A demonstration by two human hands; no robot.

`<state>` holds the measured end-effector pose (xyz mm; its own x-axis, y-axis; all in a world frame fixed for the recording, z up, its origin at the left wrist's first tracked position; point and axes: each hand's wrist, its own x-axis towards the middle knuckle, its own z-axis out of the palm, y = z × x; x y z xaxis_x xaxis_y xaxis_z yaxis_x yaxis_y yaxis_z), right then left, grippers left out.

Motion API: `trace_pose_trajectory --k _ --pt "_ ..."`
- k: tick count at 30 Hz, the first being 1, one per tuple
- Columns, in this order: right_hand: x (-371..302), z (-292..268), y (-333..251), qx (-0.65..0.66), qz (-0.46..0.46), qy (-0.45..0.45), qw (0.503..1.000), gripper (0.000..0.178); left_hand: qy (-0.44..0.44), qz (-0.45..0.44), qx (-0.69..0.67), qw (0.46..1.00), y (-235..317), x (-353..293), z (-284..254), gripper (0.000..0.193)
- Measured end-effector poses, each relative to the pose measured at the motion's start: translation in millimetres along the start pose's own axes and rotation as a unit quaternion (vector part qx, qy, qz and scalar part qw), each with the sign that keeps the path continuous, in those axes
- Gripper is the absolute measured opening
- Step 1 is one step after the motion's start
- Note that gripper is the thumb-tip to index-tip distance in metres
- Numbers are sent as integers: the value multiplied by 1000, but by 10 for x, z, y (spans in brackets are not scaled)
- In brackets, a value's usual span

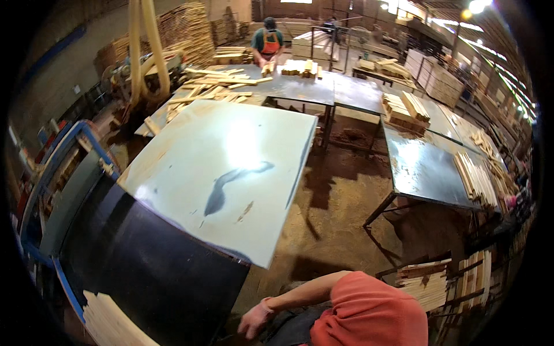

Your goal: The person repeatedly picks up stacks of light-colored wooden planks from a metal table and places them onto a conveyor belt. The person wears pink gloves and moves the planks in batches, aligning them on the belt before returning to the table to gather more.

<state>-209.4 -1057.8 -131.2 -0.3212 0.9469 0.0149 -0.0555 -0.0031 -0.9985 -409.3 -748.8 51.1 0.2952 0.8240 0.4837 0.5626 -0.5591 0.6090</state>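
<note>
The person's right hand (255, 320), reaching from a coral-red short sleeve (369, 305), hangs near the body with its fingers pointing down; whether they are spread, curled or holding something cannot be told. Nearest to it is the flat black tabletop (156, 271), whose near right edge lies just to the left of the hand; whether they touch is unclear. A bundle of long pale wooden strips (115, 323) rests at the near left end of that tabletop, well apart from the hand. Beyond the black top stands a broad, glossy whitish-green table surface (277, 138). Farther off, loose pale wooden slats (213, 83) lie heaped, and a co-worker in an orange apron (268, 43) stands at the far table.
</note>
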Motion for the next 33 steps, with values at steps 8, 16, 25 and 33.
trace_pose_trajectory --k 8,16,25,33 --pt "-3507 -66 1241 -80 479 506 713 68 -448 -85 -561 691 1792 -1782 2247 50" --pt "-6131 1346 2300 157 570 643 487 61 -830 -17 -208 517 3841 -4153 3444 44" --pt "-6541 2209 2387 271 499 711 414 59 -792 3 0 611 3884 -5565 4901 55" --pt "-6548 2207 2249 394 479 708 337 65 -811 60 130 568 4231 -6112 5752 56"
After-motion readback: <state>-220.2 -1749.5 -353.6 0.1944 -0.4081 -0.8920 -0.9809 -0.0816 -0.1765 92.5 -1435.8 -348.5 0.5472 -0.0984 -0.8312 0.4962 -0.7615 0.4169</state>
